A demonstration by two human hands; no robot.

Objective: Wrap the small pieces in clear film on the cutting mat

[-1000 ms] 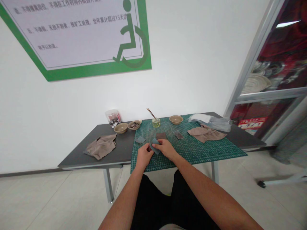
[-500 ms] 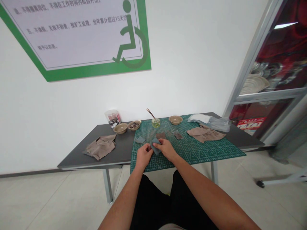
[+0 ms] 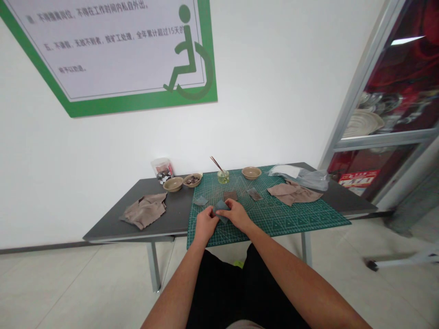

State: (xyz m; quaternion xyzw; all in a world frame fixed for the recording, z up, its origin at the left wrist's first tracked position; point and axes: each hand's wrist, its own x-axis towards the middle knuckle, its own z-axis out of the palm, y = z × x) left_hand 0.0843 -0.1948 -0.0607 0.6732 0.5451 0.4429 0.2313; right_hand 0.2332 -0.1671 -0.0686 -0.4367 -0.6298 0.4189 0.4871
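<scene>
My left hand [image 3: 205, 223] and my right hand [image 3: 236, 214] meet over the near part of a green cutting mat [image 3: 291, 214]. Both pinch a small grey-blue square sheet [image 3: 220, 210] between their fingertips, the left at its left edge, the right on top. Whether something small sits under the sheet is hidden. Just beyond lie a second grey square [image 3: 200, 200], a brown square [image 3: 229, 195] and a dark square [image 3: 255, 194] flat on the mat.
The dark table [image 3: 164, 224] carries a tan cloth [image 3: 144, 210] at the left and another [image 3: 293, 193] at the right beside a plastic bag [image 3: 302, 174]. Along the back stand three shallow bowls [image 3: 173, 183], a clear tub [image 3: 161, 168] and a small glass with sticks [image 3: 222, 175].
Both hands and the grey sheet have stayed nearly in place, with the fingers shifting slightly on the sheet. The view has tilted a little.
</scene>
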